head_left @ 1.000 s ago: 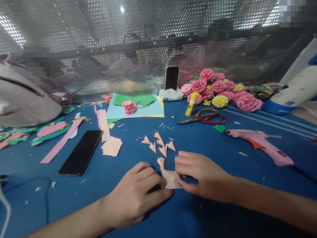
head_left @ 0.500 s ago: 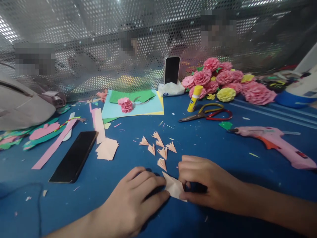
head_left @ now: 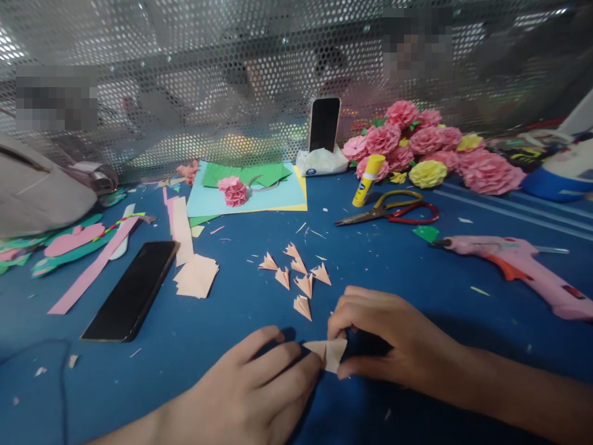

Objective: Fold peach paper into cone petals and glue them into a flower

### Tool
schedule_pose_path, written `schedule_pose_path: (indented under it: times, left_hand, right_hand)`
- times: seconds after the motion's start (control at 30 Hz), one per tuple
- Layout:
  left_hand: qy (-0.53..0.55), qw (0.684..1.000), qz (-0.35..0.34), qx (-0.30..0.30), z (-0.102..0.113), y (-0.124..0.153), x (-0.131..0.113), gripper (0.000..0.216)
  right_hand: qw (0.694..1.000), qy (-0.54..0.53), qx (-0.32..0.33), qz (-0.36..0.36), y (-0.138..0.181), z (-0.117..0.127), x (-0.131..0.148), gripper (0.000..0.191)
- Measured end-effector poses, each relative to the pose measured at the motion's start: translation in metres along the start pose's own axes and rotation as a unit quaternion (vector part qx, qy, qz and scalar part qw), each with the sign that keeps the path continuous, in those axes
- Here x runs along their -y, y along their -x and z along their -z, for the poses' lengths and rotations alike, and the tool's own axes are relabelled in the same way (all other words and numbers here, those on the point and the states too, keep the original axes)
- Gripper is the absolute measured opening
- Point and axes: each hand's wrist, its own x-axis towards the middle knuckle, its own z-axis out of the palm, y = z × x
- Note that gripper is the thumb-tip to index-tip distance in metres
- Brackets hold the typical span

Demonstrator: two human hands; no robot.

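Note:
A small piece of peach paper [head_left: 334,355], partly folded, lies low at the front of the blue table between my hands. My left hand [head_left: 259,386] has its fingertips on the paper's left end, its thumb hidden behind the fingers. With thumb and forefinger, my right hand [head_left: 375,337] pinches the paper's right edge. Just beyond the hands sit several small folded peach paper pieces [head_left: 304,285], pointed and pleated. To the left is a stack of flat peach paper pieces [head_left: 197,276].
A black phone [head_left: 132,290] lies at left. Scissors [head_left: 386,209], a glue stick [head_left: 369,180] and a pink glue gun [head_left: 519,266] lie to the right. Pink and yellow paper flowers [head_left: 426,145] are heaped behind, by a perforated metal screen [head_left: 185,117]. Another phone [head_left: 324,125] stands upright.
The paper between my hands is folded over into a smaller, narrower shape. My left fingers have shifted slightly right along it, and the view has moved a little.

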Motion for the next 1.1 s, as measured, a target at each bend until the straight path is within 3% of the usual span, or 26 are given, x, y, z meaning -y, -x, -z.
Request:
schedule_pose_path:
  times: [0.17, 0.37, 0.57, 0.77, 0.87, 1.1]
  left_hand:
    - [-0.066, 0.996, -0.053, 0.011, -0.001, 0.006, -0.004, 0.033]
    - [-0.054, 0.997, -0.052, -0.004, -0.001, 0.009, -0.006, 0.027]
    - [-0.029, 0.999, -0.011, -0.025, -0.002, 0.004, -0.002, 0.036]
    - [0.001, 1.000, -0.010, -0.012, -0.002, 0.001, -0.001, 0.036]
    - [0.001, 1.000, -0.013, -0.009, -0.002, 0.001, -0.001, 0.035]
    - [-0.005, 1.000, -0.024, -0.007, -0.002, 0.003, -0.001, 0.032]
  right_hand:
    - [0.991, 0.106, -0.004, 0.083, 0.002, -0.006, -0.002, 0.024]
    - [0.940, 0.276, -0.011, 0.201, 0.004, -0.004, 0.004, 0.030]
    - [0.921, 0.327, -0.005, 0.213, 0.007, -0.003, 0.010, 0.032]
    - [0.905, 0.384, -0.076, 0.170, 0.009, -0.018, 0.018, 0.021]
    - [0.900, 0.400, -0.061, 0.161, 0.010, -0.021, 0.019, 0.021]
    - [0.903, 0.364, 0.020, 0.229, 0.015, -0.012, 0.029, 0.031]
